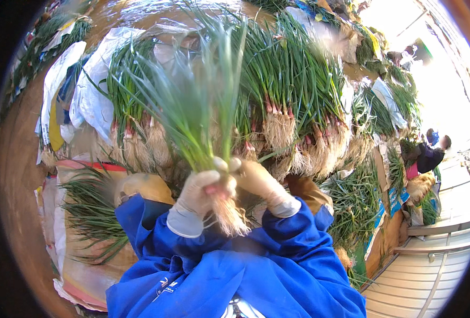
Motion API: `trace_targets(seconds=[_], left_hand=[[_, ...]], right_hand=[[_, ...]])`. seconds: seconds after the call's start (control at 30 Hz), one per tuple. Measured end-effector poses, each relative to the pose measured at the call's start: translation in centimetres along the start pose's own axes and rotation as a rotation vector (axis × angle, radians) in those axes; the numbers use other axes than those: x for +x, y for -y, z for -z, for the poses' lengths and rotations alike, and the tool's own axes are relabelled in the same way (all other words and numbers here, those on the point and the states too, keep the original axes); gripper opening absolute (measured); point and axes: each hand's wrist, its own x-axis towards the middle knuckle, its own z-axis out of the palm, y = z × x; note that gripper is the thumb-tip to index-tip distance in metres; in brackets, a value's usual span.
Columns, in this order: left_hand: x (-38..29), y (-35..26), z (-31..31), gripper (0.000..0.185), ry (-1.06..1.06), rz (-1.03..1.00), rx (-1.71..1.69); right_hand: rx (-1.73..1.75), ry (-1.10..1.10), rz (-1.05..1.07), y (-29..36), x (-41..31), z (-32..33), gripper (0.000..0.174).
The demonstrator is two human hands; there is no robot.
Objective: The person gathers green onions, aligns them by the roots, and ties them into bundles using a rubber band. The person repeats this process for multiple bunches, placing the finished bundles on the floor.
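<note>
A bunch of spring onions (203,131) is held up in front of my chest, its blurred green leaves pointing away from me and its pale roots (229,216) hanging toward me. My left hand (197,192), in a whitish glove, grips the bunch around the reddish bulbs. On the other side, my gloved right hand (255,179) has its fingertips closed on the stalks just above the bulbs. Beyond both hands stand upright bunches of spring onions (290,79), with red-tinged bulbs and thick fibrous roots.
Loose green leaves (93,214) lie on a woven sack (84,274) at my left. More cut greens (350,210) are heaped at my right. White plastic sacks (95,91) stand back left, beside brown soil (24,222). A person (430,157) is farther off at right, near ribbed panels (426,270).
</note>
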Motion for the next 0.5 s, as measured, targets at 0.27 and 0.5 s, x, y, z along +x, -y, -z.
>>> trace_targets(seconds=[0.27,0.5], left_hand=[[2.9,-1.0,0.9,0.052,-0.048,-0.020,-0.126],[4.5,-0.1,1.5,0.031,-0.184,0.005,-0.081]], right_hand=[[-0.897,-0.794,-0.033,-4.4,7.9,8.3,0.042],[-0.183,-0.914,0.301,-2.9,0.5,6.2,0.032]])
